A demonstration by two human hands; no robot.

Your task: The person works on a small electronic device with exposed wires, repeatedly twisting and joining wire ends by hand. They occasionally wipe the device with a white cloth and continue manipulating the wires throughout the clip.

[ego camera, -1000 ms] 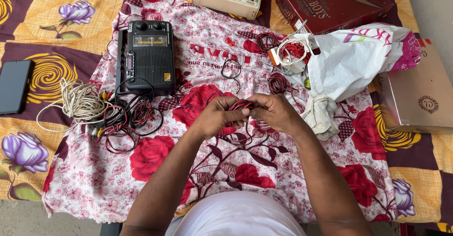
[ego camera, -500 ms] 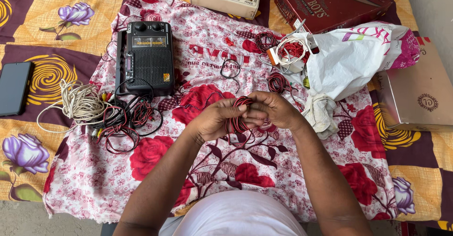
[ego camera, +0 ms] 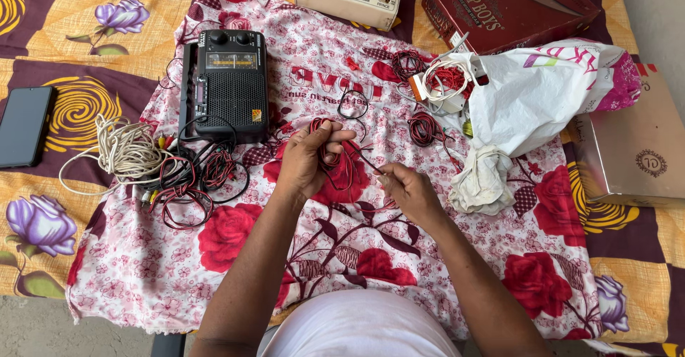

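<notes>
My left hand (ego camera: 308, 158) is closed on a small coil of red wire (ego camera: 334, 156) above the floral cloth (ego camera: 300, 257), my right hand (ego camera: 408, 191) pinches its loose end taut so it can't tangle, black radio (ego camera: 227, 86) and cable pile (ego camera: 187, 178) parked left.

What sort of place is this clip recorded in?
Probably a home, with a bed or floor mat used as a repair spot: a patchwork floral bedspread under a rose-print cloth, a black portable radio, and wire coils, one in the left hand.
</notes>
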